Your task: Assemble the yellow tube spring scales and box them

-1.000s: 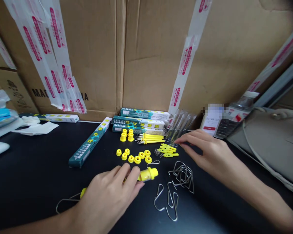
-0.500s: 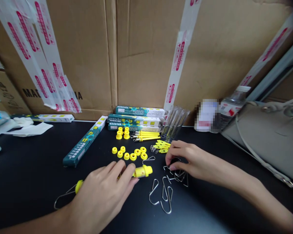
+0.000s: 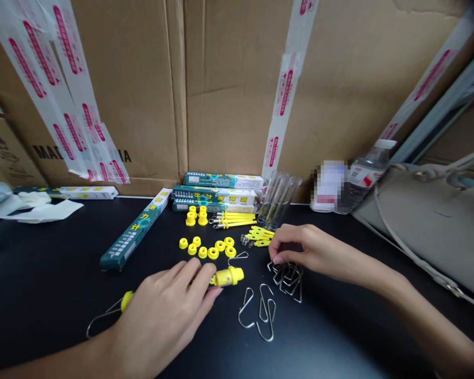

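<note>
My left hand point(image 3: 169, 310) is wrapped around a clear-tubed spring scale point(image 3: 223, 277) with yellow ends. One yellow end points right, and a wire hook point(image 3: 102, 317) sticks out past the other end at left. Much of the tube is hidden by the fingers. My right hand point(image 3: 296, 245) pinches at the upper edge of a tangled pile of metal wire hooks point(image 3: 288, 279), its thumb and fingertips together on a wire. Between the hands lie a few loose S-shaped hooks point(image 3: 265, 318), apart from the pile.
Yellow ring caps point(image 3: 213, 253), flanged caps point(image 3: 190, 219), yellow rods point(image 3: 239, 217), flat yellow pieces point(image 3: 263, 237) and small springs point(image 3: 245, 240) lie behind the hands. Clear tubes point(image 3: 278, 197), printed boxes point(image 3: 221, 195), a bottle point(image 3: 367, 176) and a handbag point(image 3: 426, 221) stand farther back.
My right hand has risen slightly from the hook pile, so more of the pile shows. My left hand still holds the spring scale. The whole view has shifted slightly.
</note>
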`<action>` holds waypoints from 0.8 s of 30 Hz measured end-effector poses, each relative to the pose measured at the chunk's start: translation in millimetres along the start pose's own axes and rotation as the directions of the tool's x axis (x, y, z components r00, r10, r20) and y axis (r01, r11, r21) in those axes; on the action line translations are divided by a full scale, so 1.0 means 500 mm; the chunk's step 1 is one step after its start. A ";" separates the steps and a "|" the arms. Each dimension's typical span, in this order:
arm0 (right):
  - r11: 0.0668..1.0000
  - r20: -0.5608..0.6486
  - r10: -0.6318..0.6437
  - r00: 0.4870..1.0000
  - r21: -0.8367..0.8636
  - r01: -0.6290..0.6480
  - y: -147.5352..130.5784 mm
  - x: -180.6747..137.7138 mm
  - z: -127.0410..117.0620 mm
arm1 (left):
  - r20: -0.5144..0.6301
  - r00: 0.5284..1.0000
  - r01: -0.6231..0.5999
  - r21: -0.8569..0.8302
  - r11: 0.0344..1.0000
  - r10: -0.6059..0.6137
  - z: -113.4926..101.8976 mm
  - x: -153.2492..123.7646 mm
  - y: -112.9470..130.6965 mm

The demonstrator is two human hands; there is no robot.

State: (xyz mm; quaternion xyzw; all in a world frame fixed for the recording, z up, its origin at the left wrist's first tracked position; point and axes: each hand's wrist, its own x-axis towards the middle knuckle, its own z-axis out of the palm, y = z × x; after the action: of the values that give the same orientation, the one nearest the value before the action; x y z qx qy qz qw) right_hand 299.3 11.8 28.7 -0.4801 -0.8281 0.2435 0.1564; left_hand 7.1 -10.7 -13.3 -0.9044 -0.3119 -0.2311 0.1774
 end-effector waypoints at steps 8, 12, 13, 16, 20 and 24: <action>0.993 -0.095 0.052 0.994 0.109 -0.041 -0.009 -0.003 -0.006 | 0.005 1.000 0.008 -0.026 1.000 -0.008 -0.001 -0.002 0.001; 0.975 -0.145 0.076 0.986 0.218 -0.043 -0.022 -0.002 0.007 | -0.002 1.000 0.015 -0.014 1.000 -0.015 -0.001 0.000 0.001; 0.961 -0.144 0.087 0.986 0.273 -0.045 -0.027 -0.002 0.014 | -0.006 1.000 0.015 -0.011 1.000 -0.015 -0.001 0.001 0.001; 0.845 -0.082 0.126 0.989 0.531 -0.064 -0.048 0.001 0.046 | -0.022 1.000 0.012 0.000 1.000 -0.012 0.000 0.000 0.001; 0.819 -0.080 0.106 0.991 0.572 -0.042 -0.072 0.007 0.096 | -0.026 0.999 0.024 -0.004 1.000 -0.024 0.002 -0.003 0.002; 0.945 -0.203 0.026 0.979 0.323 0.042 -0.088 0.009 0.122 | -0.029 0.999 0.031 0.001 1.000 -0.031 0.003 -0.003 0.003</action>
State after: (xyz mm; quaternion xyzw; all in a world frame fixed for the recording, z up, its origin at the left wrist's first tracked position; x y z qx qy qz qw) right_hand 235.2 -18.4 2.4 -0.4669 -0.7578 0.3256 0.3190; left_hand 7.4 -12.1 -15.5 -0.8959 -0.3233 -0.2466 0.1792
